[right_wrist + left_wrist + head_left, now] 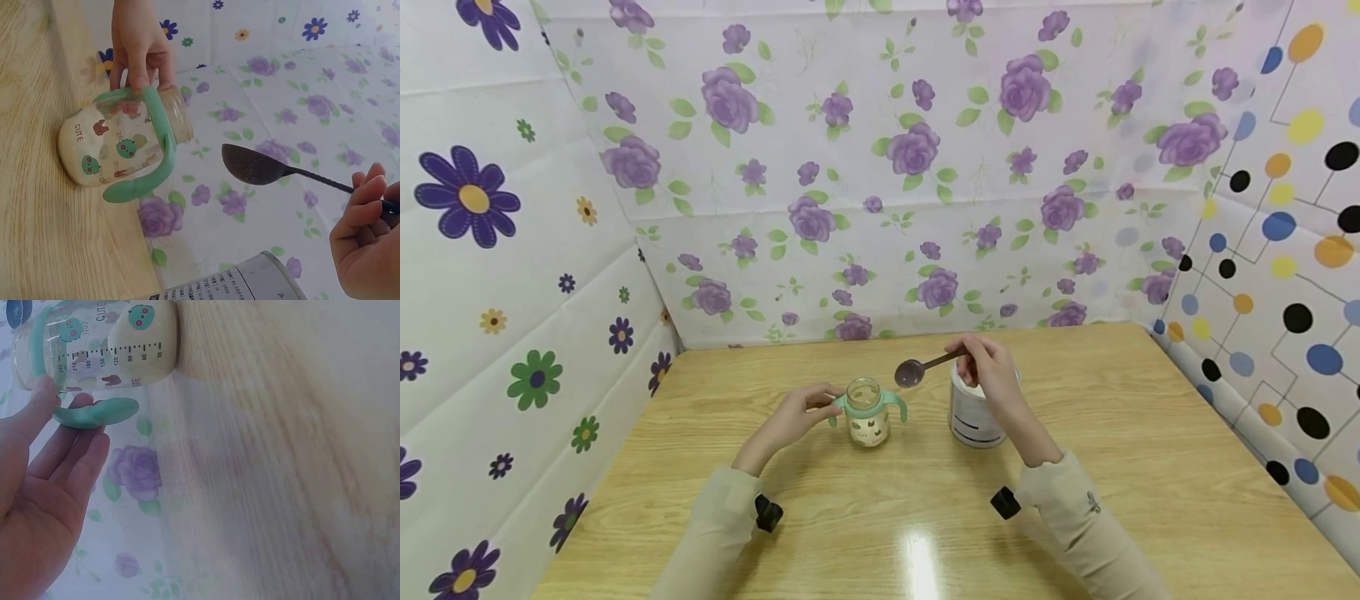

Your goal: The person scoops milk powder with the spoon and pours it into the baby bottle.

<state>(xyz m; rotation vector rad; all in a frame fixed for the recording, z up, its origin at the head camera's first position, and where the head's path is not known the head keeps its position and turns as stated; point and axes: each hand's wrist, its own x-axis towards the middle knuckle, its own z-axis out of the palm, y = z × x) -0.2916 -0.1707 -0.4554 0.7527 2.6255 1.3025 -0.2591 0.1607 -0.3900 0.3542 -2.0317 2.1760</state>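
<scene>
While my left hand (790, 417) holds one green handle of the baby bottle (867, 413) between thumb and fingers, the bottle stands upright on the wooden surface (1120, 467), its open mouth pointing up. My right hand (988, 371) pinches the spoon (925, 367) by its handle end; this grip is closed around it. The spoon lies almost level, its long axis running from my right hand toward the left, and the bowl hangs just above and right of the bottle mouth. Under my right hand stands the can (973, 417).

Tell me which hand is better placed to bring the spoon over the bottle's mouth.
Right. The right hand already holds the spoon just beside the bottle; the left hand is busy steadying its handle.
</scene>
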